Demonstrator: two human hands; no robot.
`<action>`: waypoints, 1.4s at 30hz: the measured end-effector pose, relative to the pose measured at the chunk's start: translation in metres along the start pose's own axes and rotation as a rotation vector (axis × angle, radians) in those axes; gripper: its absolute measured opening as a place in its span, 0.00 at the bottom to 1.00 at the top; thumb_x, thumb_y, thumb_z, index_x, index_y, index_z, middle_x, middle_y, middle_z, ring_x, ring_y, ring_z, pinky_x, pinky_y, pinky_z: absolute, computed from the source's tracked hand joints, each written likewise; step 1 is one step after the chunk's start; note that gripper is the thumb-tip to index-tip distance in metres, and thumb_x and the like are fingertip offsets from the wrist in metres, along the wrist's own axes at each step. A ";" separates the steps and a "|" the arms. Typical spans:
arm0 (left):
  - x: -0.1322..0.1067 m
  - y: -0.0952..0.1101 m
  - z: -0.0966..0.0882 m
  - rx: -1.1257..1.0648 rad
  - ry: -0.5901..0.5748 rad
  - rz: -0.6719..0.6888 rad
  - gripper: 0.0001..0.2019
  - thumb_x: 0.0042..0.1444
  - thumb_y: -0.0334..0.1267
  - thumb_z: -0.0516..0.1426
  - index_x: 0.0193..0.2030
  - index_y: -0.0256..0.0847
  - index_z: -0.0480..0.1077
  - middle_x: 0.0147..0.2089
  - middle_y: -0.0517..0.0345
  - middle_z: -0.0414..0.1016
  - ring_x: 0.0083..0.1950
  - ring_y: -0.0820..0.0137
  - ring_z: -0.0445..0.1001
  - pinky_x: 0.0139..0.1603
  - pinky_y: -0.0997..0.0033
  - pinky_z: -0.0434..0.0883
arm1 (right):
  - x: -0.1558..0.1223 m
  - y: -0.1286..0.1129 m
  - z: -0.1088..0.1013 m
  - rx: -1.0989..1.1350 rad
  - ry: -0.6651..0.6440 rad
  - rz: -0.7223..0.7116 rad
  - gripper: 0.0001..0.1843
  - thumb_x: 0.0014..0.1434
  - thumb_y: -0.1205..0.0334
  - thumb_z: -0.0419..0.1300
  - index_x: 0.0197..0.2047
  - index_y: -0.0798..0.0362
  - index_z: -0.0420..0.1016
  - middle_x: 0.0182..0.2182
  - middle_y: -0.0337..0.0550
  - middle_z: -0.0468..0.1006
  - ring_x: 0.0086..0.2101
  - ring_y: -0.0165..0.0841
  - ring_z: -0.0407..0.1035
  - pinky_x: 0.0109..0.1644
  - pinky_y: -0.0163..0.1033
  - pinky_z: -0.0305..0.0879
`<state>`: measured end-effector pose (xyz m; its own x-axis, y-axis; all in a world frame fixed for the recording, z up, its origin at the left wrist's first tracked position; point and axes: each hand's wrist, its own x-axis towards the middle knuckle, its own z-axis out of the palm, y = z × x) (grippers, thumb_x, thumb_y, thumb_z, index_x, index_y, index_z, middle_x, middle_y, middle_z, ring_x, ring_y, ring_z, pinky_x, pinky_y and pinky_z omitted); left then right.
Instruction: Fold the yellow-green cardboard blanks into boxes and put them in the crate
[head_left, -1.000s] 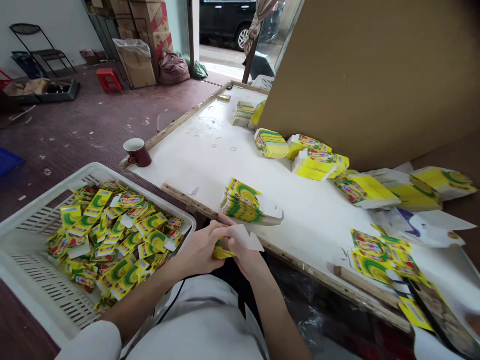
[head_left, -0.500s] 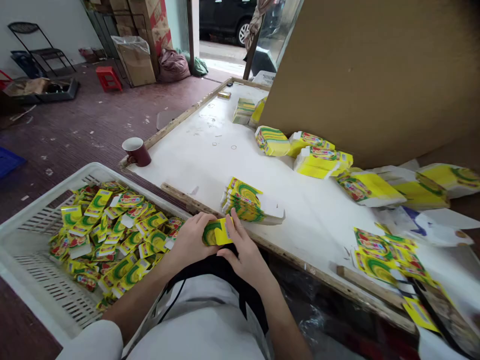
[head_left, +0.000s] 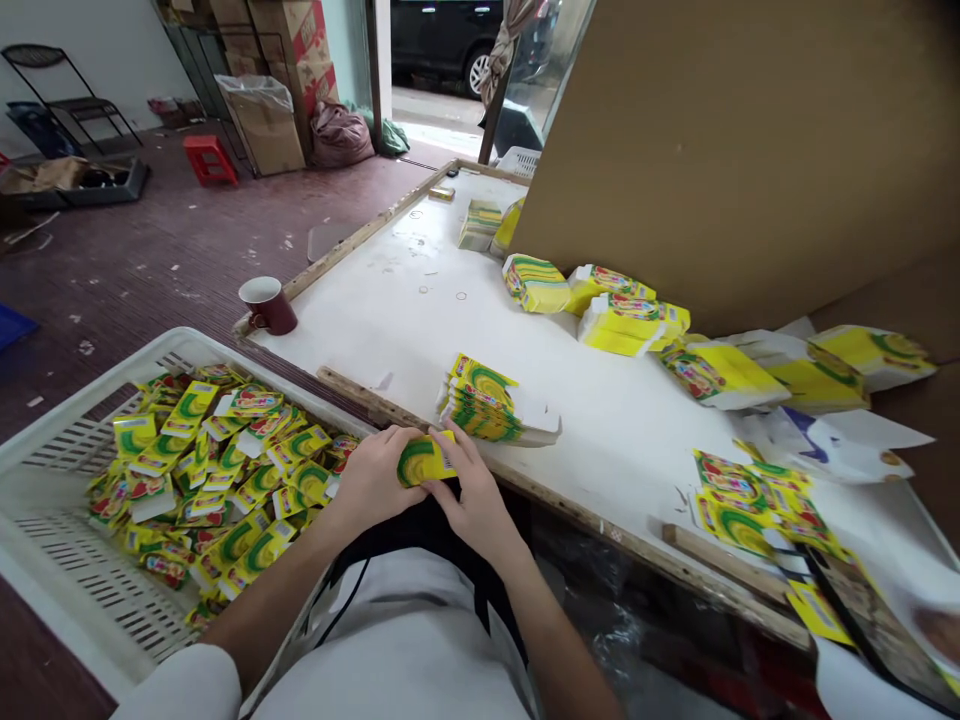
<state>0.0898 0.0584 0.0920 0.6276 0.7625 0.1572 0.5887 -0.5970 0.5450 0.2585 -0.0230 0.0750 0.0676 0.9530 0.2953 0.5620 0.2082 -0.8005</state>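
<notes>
Small yellow carton (head_left: 422, 462), held between 2 hands before the near edge of the worktop (head_left: 360, 310). The left hand (head_left: 379, 475) curls around 1 end; the right hand (head_left: 471, 490), partly closed, grips the other. Probably light, smooth, easily creased card, best held by its ends. Beyond: stacked flat cartons (head_left: 480, 395); left: white basket (head_left: 45, 500).

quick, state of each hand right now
Left hand: closed, holding one end of a small yellow-and-green rectangular cardboard box.
Right hand: closed, thumb and fingers at the same box's other end.
</notes>
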 end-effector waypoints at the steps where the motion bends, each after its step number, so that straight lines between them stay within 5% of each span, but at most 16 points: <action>1: -0.002 -0.008 -0.005 0.019 -0.003 -0.035 0.24 0.47 0.40 0.66 0.51 0.42 0.67 0.47 0.52 0.77 0.48 0.58 0.77 0.50 0.59 0.72 | 0.002 0.001 0.000 -0.005 0.040 -0.006 0.34 0.61 0.63 0.61 0.69 0.49 0.59 0.66 0.55 0.63 0.65 0.44 0.60 0.66 0.53 0.62; 3: -0.007 -0.031 -0.020 0.118 0.046 -0.147 0.25 0.48 0.43 0.66 0.52 0.41 0.67 0.49 0.50 0.77 0.50 0.55 0.76 0.53 0.56 0.71 | 0.010 0.010 -0.010 -0.065 0.168 0.000 0.37 0.61 0.59 0.63 0.70 0.50 0.56 0.63 0.56 0.68 0.61 0.44 0.65 0.65 0.54 0.63; 6: -0.015 -0.070 -0.043 0.360 0.271 -0.372 0.35 0.47 0.48 0.66 0.59 0.35 0.64 0.58 0.37 0.72 0.59 0.43 0.70 0.60 0.42 0.64 | 0.025 0.036 -0.037 -0.277 0.408 0.094 0.30 0.62 0.56 0.60 0.66 0.53 0.63 0.57 0.57 0.74 0.56 0.46 0.69 0.61 0.57 0.65; 8: -0.019 -0.085 -0.050 0.363 0.342 -0.412 0.40 0.47 0.50 0.66 0.63 0.31 0.60 0.62 0.32 0.68 0.64 0.40 0.65 0.63 0.39 0.62 | 0.034 0.056 -0.049 -0.367 0.397 0.171 0.29 0.61 0.58 0.60 0.64 0.57 0.65 0.52 0.57 0.77 0.51 0.48 0.70 0.58 0.59 0.66; 10: -0.021 -0.087 -0.046 0.207 0.281 -0.348 0.36 0.51 0.51 0.64 0.62 0.33 0.62 0.61 0.36 0.70 0.63 0.46 0.67 0.64 0.45 0.63 | 0.040 0.071 -0.054 -0.404 0.335 0.205 0.28 0.59 0.63 0.59 0.62 0.59 0.67 0.45 0.56 0.79 0.45 0.47 0.71 0.55 0.58 0.68; 15: -0.010 -0.050 -0.010 -0.285 0.103 -0.222 0.23 0.54 0.48 0.63 0.55 0.43 0.70 0.55 0.49 0.76 0.58 0.57 0.73 0.62 0.53 0.67 | 0.038 0.066 -0.054 -0.482 0.386 0.150 0.27 0.55 0.65 0.60 0.59 0.56 0.68 0.39 0.51 0.76 0.42 0.45 0.69 0.52 0.58 0.67; 20: 0.009 -0.005 0.022 -1.046 0.059 -0.116 0.41 0.42 0.53 0.70 0.62 0.45 0.63 0.58 0.46 0.73 0.61 0.56 0.71 0.60 0.55 0.69 | 0.022 0.013 -0.034 -0.226 0.317 0.082 0.28 0.57 0.65 0.62 0.61 0.50 0.65 0.39 0.46 0.73 0.40 0.41 0.68 0.49 0.52 0.70; 24: 0.024 0.030 0.025 -1.523 0.308 -0.188 0.25 0.51 0.61 0.61 0.46 0.42 0.69 0.40 0.52 0.76 0.44 0.62 0.77 0.47 0.60 0.75 | 0.002 -0.020 0.012 0.316 0.128 0.048 0.28 0.58 0.65 0.64 0.60 0.45 0.63 0.38 0.39 0.72 0.38 0.34 0.70 0.45 0.41 0.72; 27: 0.028 0.039 0.020 -1.578 0.530 -0.167 0.21 0.52 0.59 0.61 0.35 0.43 0.66 0.28 0.62 0.66 0.30 0.71 0.69 0.37 0.69 0.73 | -0.007 -0.027 0.037 0.603 0.060 0.089 0.31 0.56 0.59 0.68 0.61 0.46 0.62 0.45 0.43 0.73 0.44 0.34 0.71 0.48 0.40 0.72; 29: 0.025 0.035 0.021 -1.485 0.559 -0.143 0.21 0.51 0.59 0.63 0.34 0.43 0.65 0.28 0.64 0.64 0.29 0.74 0.67 0.35 0.72 0.71 | -0.007 -0.025 0.042 0.614 0.052 0.114 0.31 0.55 0.57 0.69 0.60 0.47 0.64 0.47 0.44 0.75 0.45 0.35 0.72 0.47 0.39 0.73; 34: 0.005 0.016 0.028 -1.156 0.362 -0.185 0.25 0.53 0.62 0.59 0.45 0.43 0.71 0.42 0.55 0.77 0.44 0.65 0.75 0.48 0.64 0.74 | 0.001 -0.016 0.016 0.310 0.190 0.060 0.18 0.61 0.61 0.63 0.55 0.47 0.74 0.42 0.44 0.79 0.39 0.35 0.74 0.43 0.40 0.73; 38: 0.000 0.000 0.011 -0.943 0.216 -0.227 0.22 0.55 0.59 0.60 0.40 0.40 0.77 0.38 0.53 0.81 0.43 0.60 0.78 0.50 0.57 0.75 | 0.001 -0.011 -0.015 0.131 0.216 -0.061 0.12 0.64 0.64 0.58 0.47 0.44 0.81 0.34 0.40 0.79 0.33 0.32 0.74 0.36 0.37 0.72; 42: 0.004 -0.016 -0.025 -0.943 -0.057 -0.079 0.44 0.55 0.74 0.43 0.60 0.39 0.70 0.56 0.41 0.77 0.60 0.50 0.73 0.63 0.48 0.67 | -0.003 -0.005 -0.036 -0.168 0.246 -0.130 0.16 0.65 0.67 0.57 0.49 0.40 0.81 0.33 0.41 0.79 0.35 0.35 0.72 0.39 0.42 0.71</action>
<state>0.0696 0.0774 0.1044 0.6424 0.7636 0.0649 -0.0085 -0.0775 0.9970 0.2853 -0.0352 0.0972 0.1719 0.8348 0.5231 0.7055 0.2663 -0.6568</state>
